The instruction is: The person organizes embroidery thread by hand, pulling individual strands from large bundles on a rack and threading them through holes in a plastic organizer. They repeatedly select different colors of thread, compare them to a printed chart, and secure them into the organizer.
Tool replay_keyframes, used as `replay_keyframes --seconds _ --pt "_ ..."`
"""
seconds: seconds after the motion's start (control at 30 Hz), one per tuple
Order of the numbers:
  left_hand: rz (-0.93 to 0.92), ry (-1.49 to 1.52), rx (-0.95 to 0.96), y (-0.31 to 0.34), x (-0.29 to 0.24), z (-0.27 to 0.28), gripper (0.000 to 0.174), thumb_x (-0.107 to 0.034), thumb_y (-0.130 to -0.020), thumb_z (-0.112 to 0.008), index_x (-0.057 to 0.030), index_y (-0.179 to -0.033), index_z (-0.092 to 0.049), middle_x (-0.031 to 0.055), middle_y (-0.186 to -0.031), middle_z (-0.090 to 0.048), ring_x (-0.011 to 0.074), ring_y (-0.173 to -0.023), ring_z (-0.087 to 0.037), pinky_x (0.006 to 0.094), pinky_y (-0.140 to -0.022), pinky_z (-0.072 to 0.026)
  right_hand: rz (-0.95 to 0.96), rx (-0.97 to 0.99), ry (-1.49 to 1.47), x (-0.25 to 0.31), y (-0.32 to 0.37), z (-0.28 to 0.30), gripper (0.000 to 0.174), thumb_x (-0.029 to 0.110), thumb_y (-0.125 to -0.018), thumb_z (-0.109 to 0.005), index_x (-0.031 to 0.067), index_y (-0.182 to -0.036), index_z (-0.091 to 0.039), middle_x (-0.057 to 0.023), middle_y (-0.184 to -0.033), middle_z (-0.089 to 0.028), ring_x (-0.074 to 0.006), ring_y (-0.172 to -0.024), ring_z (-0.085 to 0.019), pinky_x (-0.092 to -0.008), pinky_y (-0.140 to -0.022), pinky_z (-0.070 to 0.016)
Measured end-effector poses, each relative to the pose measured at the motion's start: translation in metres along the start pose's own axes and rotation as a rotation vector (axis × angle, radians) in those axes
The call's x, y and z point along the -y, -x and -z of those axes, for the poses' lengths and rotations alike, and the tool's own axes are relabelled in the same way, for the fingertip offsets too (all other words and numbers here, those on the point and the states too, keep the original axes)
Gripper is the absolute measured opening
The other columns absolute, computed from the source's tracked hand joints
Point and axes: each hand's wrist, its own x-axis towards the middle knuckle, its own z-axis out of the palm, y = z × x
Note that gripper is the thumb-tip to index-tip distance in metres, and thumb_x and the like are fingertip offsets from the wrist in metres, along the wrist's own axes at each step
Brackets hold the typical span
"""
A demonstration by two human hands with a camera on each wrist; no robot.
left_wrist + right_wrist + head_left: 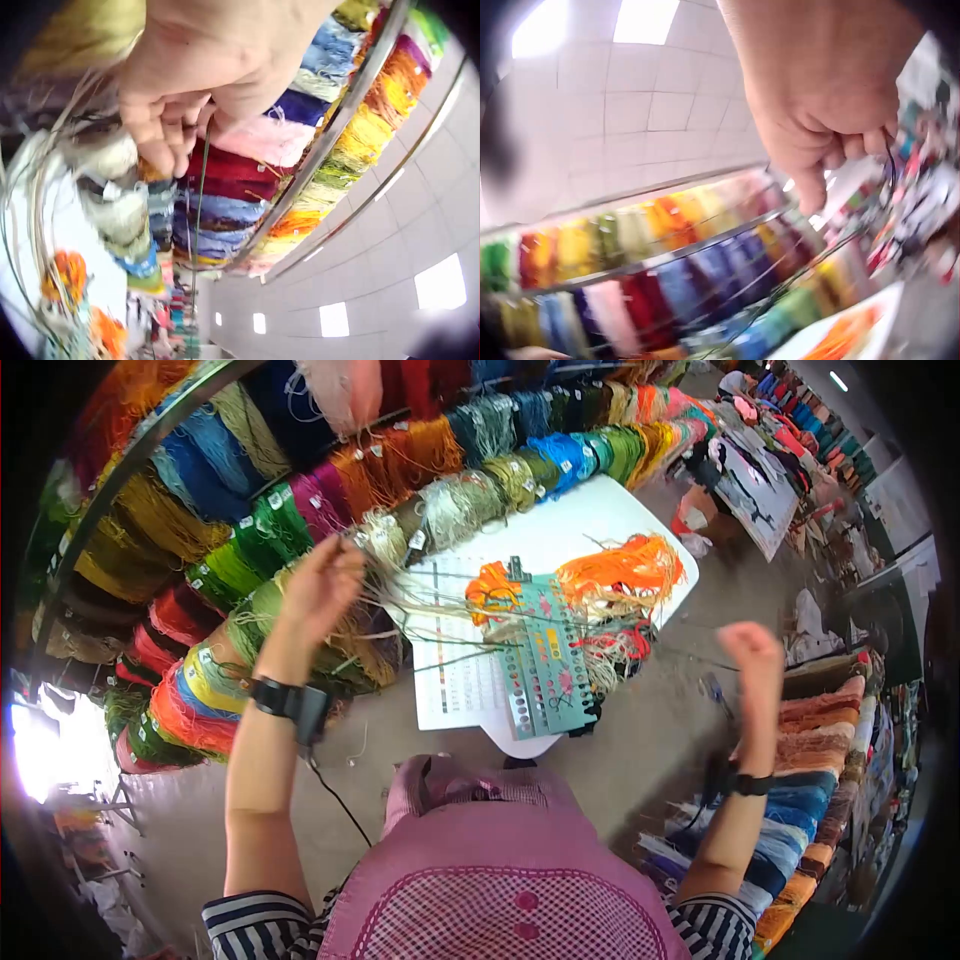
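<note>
Dark green-grey strands (455,644) stretch across the white table between the two raised hands. At the left, beside the hanging yarn, the left hand (325,585) pinches strands; in the left wrist view a thin dark strand (201,187) hangs from between its thumb and fingers. Over the table's right side, the right hand (755,650) has its fingers curled round strand ends, and in the right wrist view a dark strand (892,169) loops from them. Beneath lie a teal card (545,660) with coloured dots, a printed chart (460,675) and orange yarn (625,572).
Racks of coloured yarn hanks (300,510) curve along the left and top. More hanks (805,790) lie on a stand at the lower right. The white table (610,510) has rounded corners. Another table (755,490) with cloths stands at the upper right.
</note>
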Motion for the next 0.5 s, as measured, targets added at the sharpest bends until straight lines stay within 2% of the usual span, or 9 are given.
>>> replay_keyframes --seconds 0.03,0.07,0.13,0.17,0.2,0.27,0.33,0.4,0.5 --pt "-0.014 -0.225 -0.156 0.011 -0.01 -0.021 0.027 -0.032 -0.099 -0.05 -0.0107 -0.114 -0.057 0.006 -0.092 -0.067 0.0146 -0.07 -0.064 0.0222 -0.059 -0.0496 0.101 -0.243 0.283 -0.024 -0.007 0.04 0.012 0.014 -0.085 -0.07 0.002 -0.084 -0.069 0.0029 -0.077 -0.064 -0.0072 -0.072 -0.055 -0.024 -0.07 -0.0454" --pt "-0.034 -0.454 -0.306 0.022 -0.024 -0.045 0.033 -0.033 -0.098 -0.053 -0.0108 -0.123 -0.057 0.0064 -0.096 -0.068 0.0154 -0.071 -0.065 0.0253 -0.064 -0.0521 0.115 -0.476 0.145 -0.069 -0.019 0.083 0.015 0.014 -0.086 -0.069 -0.0003 -0.083 -0.068 0.0019 -0.076 -0.064 -0.009 -0.073 -0.055 -0.0251 -0.072 -0.0459" --pt "0.12 -1.197 -0.456 0.035 -0.039 -0.043 0.041 -0.033 -0.095 -0.058 -0.0089 -0.128 -0.057 0.0109 -0.105 -0.068 0.0171 -0.081 -0.066 0.0312 -0.073 -0.0527 0.275 -0.645 0.362 -0.111 -0.018 0.149 0.014 0.013 -0.088 -0.066 -0.001 -0.088 -0.068 -0.0002 -0.082 -0.065 -0.0095 -0.079 -0.056 -0.0249 -0.076 -0.0454" --pt "-0.078 -1.929 -0.411 0.036 -0.037 -0.019 0.031 -0.031 -0.09 -0.064 -0.0088 -0.111 -0.067 0.0103 -0.099 -0.068 0.0209 -0.088 -0.064 0.0337 -0.074 -0.0512 0.269 -0.64 0.367 -0.108 -0.016 0.146 0.014 0.013 -0.088 -0.066 -0.001 -0.088 -0.068 -0.0002 -0.082 -0.065 -0.0095 -0.079 -0.056 -0.0249 -0.076 -0.0454" --pt "-0.069 -1.929 -0.41 0.039 -0.028 -0.032 0.031 -0.031 -0.09 -0.064 -0.0088 -0.111 -0.067 0.0103 -0.099 -0.068 0.0209 -0.088 -0.064 0.0337 -0.074 -0.0512 0.288 -0.708 0.156 -0.093 -0.014 0.13 0.012 0.011 -0.088 -0.064 -0.0005 -0.09 -0.066 -0.0016 -0.087 -0.065 -0.0099 -0.082 -0.056 -0.0249 -0.077 -0.0448" --pt "-0.534 -2.512 -0.536 0.04 0.001 -0.078 0.017 -0.026 -0.083 -0.067 -0.0111 -0.091 -0.072 0.0093 -0.093 -0.067 0.0305 -0.089 -0.061 0.0393 -0.075 -0.0488 0.226 -0.645 -0.218 -0.078 -0.012 0.087 0.009 0.009 -0.09 -0.061 0.0012 -0.094 -0.062 -0.0034 -0.096 -0.065 -0.0101 -0.09 -0.056 -0.025 -0.081 -0.0437" --pt "-0.723 -2.069 -0.293 0.028 0.042 -0.084 0.014 -0.023 -0.083 -0.067 -0.0099 -0.086 -0.071 0.0092 -0.089 -0.066 0.0286 -0.084 -0.061 0.0396 -0.073 -0.0492 0.232 -0.48 -0.006 -0.039 -0.004 0.006 0.005 0.009 -0.09 -0.062 0.0045 -0.091 -0.063 -0.0003 -0.087 -0.062 -0.009 -0.081 -0.056 -0.0254 -0.077 -0.0451" --pt "-0.181 -1.514 -0.177 0.019 0.085 -0.106 0.02 -0.025 -0.086 -0.067 -0.005 -0.088 -0.07 0.0063 -0.073 -0.065 0.0184 -0.061 -0.059 0.0308 -0.06 -0.0488 0.193 -0.231 -0.084 -0.021 0.01 -0.071 0.006 0.01 -0.087 -0.069 0.0042 -0.087 -0.066 0.0016 -0.083 -0.062 -0.0071 -0.077 -0.056 -0.0236 -0.071 -0.0457" --pt "0.369 -0.713 -0.052 0.004 0.136 -0.11 0.022 -0.026 -0.091 -0.064 -0.0054 -0.096 -0.069 0.0013 -0.073 -0.065 0.004 -0.058 -0.055 0.0178 -0.05 -0.042 0.393 -0.001 0.065 -0.017 0.026 -0.152 0.009 0.01 -0.085 -0.069 0.0037 -0.092 -0.067 -0.0053 -0.079 -0.065 -0.0131 -0.073 -0.06 -0.0263 -0.065 -0.0468"
